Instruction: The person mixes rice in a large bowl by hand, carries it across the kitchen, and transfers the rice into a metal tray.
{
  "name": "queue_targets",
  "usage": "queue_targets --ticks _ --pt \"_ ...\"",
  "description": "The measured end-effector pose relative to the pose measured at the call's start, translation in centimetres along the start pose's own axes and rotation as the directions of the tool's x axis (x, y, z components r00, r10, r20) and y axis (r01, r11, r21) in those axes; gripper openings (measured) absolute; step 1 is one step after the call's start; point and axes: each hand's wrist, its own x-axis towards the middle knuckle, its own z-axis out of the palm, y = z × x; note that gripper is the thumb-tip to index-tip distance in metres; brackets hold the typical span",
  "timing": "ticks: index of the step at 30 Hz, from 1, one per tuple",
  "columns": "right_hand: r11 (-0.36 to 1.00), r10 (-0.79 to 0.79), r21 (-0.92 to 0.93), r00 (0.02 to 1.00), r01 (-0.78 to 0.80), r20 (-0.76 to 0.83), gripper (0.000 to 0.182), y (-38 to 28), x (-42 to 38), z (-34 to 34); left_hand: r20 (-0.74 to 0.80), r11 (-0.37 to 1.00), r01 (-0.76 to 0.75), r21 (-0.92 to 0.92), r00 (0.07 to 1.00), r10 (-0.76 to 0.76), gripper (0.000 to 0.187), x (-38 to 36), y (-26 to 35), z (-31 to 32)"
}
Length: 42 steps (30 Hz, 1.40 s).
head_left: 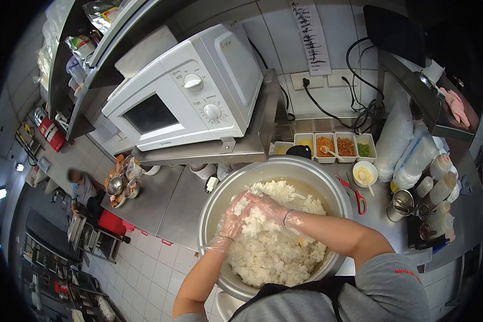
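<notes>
A wide metal pot [208, 191] in front of me holds a large heap of cooked white rice [276, 252]. Both of my hands are inside it, in clear plastic gloves. My left hand [234, 217] is at the left of the heap, its fingers curled around a clump of rice. From the right, my right hand [268, 208] reaches across and presses on the same clump, its fingertips close to those of the left. Rice and the loose glove film partly hide the fingers.
Behind the pot are several small tubs of toppings [346, 146]. Red-handled scissors [361, 204], a small bowl with a spoon [365, 173] and a metal cup [398, 206] stand at the right. A microwave [190, 91] sits on a shelf above. Another person [86, 189] is at far left.
</notes>
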Motion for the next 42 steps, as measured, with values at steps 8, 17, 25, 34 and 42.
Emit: queue_targets --ticks 8,17,25,34,42 --pt "0.948 -0.31 -0.084 0.95 0.306 -0.041 0.055 3.1 3.2 0.0 -0.28 0.978 -0.195 0.077 0.937 0.209 0.038 -0.9 2.8 1.2" --pt "0.945 -0.027 -0.324 0.997 0.048 0.067 0.091 -2.8 -1.4 -1.9 0.09 0.724 -0.263 0.637 0.959 0.269 0.041 -1.1 -1.0 -2.6" --pt "-0.217 0.408 -0.971 0.894 -0.099 -0.183 0.067 0.2 -1.6 -10.7 0.341 0.439 -0.085 0.894 0.765 -0.546 0.13 -8.2 4.4 -2.7" --pt "-0.425 0.726 -0.677 0.673 0.6 0.14 0.072 10.3 -3.3 -7.4 0.315 0.38 -0.066 0.923 0.699 -0.642 0.142 -12.0 3.6 2.6" --pt "-0.054 0.63 0.978 0.753 -0.202 0.19 0.078 12.2 -7.2 -4.4 0.406 0.859 0.217 0.464 0.81 -0.424 0.141 -12.7 1.6 3.7"
